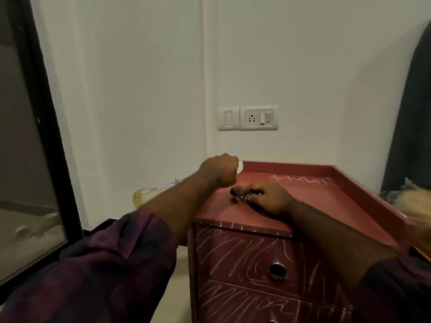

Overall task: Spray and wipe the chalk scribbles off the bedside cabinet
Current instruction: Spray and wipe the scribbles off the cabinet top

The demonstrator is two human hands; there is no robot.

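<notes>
red bedside cabinet [349,206] sits right of centre, against the far wall w/ a raised lip round its top. chalk scribbles [300,179] run as a zigzag line across the far part of the top; more white strokes cover the upper drawer front [233,252] & the drawer below it, plus short ticks along the near top edge. round metal knob [277,269] in the middle of the upper drawer. small patterned cloth [242,198] lies bunched on the top, left-centre, near side of the zigzag & apart from it. right hand [270,199] rests on the cloth, fingers bent over it & pressing it to the surface. left hand [219,171] hovers at the cabinet's far left corner, fist wrapped round the neck of a spray bottle [144,194]; white nozzle [240,165] pokes out right over the top, pale body w/ label slants down-left behind the forearm. both arms in dark purple checked sleeves [105,264], rolled back. on the wall above, a white switch & socket panel [258,117]. far left a dark-framed glass door [23,159]. right edge: dark upright shape [410,113] & a blurred pale thing [412,206], can't tell what.
</notes>
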